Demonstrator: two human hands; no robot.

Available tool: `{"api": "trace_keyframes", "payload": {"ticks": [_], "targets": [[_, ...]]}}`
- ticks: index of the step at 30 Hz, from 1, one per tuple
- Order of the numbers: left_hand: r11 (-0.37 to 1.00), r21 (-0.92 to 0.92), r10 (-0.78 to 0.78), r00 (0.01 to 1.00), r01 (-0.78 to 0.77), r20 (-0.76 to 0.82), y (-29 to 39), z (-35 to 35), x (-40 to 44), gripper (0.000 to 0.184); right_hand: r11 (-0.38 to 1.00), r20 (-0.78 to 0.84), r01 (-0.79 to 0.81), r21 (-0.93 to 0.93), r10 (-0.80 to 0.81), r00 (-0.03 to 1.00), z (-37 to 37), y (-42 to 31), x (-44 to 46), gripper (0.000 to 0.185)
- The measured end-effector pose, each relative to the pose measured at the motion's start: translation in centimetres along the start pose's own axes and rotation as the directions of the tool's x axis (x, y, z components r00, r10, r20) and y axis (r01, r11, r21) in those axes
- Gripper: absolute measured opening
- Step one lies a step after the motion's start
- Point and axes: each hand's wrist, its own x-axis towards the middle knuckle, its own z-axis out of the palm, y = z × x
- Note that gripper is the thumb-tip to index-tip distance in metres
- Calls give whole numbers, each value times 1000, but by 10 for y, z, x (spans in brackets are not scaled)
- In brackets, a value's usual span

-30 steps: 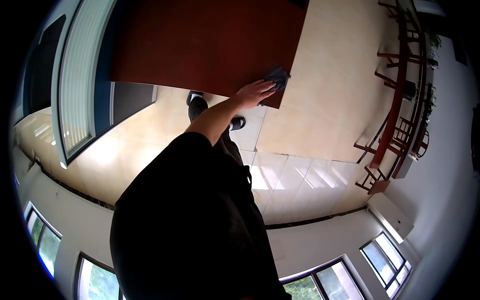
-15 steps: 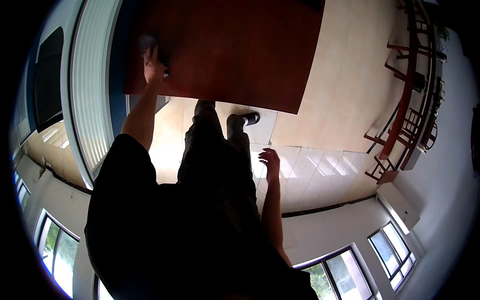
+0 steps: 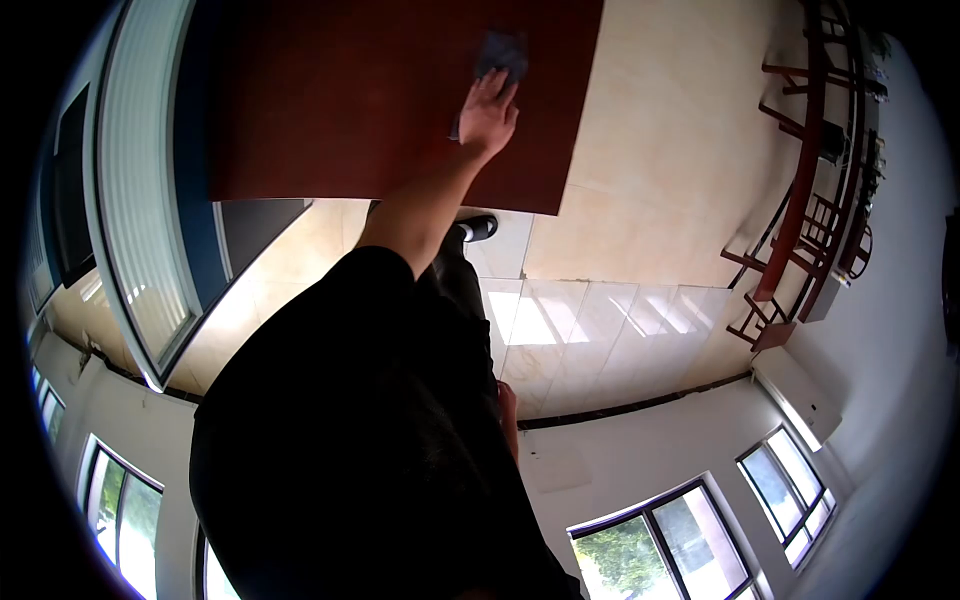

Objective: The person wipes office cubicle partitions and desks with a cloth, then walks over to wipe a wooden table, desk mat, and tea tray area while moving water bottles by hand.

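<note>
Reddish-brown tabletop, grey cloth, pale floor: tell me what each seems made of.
Tabletop: probably wood or veneer, smooth with a dull sheen, going by its even red-brown colour; laminate is possible.
Cloth: fabric, matte, from its soft, rumpled shape at the left hand; fibre can't be told.
Floor: likely smooth ceramic or stone tile, given straight joints and faint mottling.

And there went the left arm (image 3: 420,205), bare below its black sleeve, reaching forward and across! The left hand (image 3: 487,118) lay palm down, fingers extended, thumb apart. Down beside the thigh hung the right hand (image 3: 507,402), low and partly hidden, its finger pose unclear.
</note>
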Motion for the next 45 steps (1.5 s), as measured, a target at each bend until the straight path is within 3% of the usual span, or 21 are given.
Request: {"api": "trace_keyframes", "payload": {"ticks": [2,7,11,14,16,20,22,26,27,30,32,34,37,42,44,45], "targets": [[996,-84,25,997,-31,-68,47,25,-12,36,999,23,36,2,-36,999,-30,4,4,21],[932,-277,277,951,-232,135,111,32,-68,33,976,86,208,-62,-203,976,-107,-21,48,21],[897,-280,412,877,-342,248,119,11,-114,33,976,14,26,215,-29,999,-165,-29,102,24],[891,-322,410,873,-321,263,129,-2,-129,30,977,40,-84,194,78,996,-199,-33,151,27],[909,-313,374,870,-274,323,132,0,-127,29,991,138,-114,76,103,985,-215,-51,176,28],[901,-317,402,842,-295,360,136,6,-101,43,989,205,-100,-105,120,971,-215,-132,197,28],[918,-239,383,864,-316,326,140,23,-78,50,998,259,18,-65,-1,966,-219,-180,213,28],[985,-25,171,924,-174,343,153,66,0,59,993,227,115,-7,-111,968,-233,-311,208,30],[993,5,107,946,-114,305,155,77,19,57,974,281,217,60,-225,933,-247,-327,210,29],[1000,1,12,991,-13,131,165,96,90,48,967,301,222,-128,-175,937,-279,-414,199,27],[999,-26,-47,998,47,30,161,112,129,45,963,252,240,-122,-203,946,-301,-455,210,27],[993,-50,-106,994,104,-40,169,118,173,46,962,46,259,-89,-256,966,-321,-486,220,27],[983,-72,-172,981,166,-89,162,125,217,48,984,-59,177,-32,-178,982,-343,-522,233,25],[932,-99,-363,876,350,-317,137,115,271,44,980,98,149,-135,-136,986,-350,-539,271,30],[917,-50,-384,846,395,-370,120,113,285,44,822,415,440,-360,-281,865,-353,-542,291,33],[909,-49,-402,836,415,-373,115,114,292,46,769,473,492,-408,-283,835,-348,-550,297,33]]}}
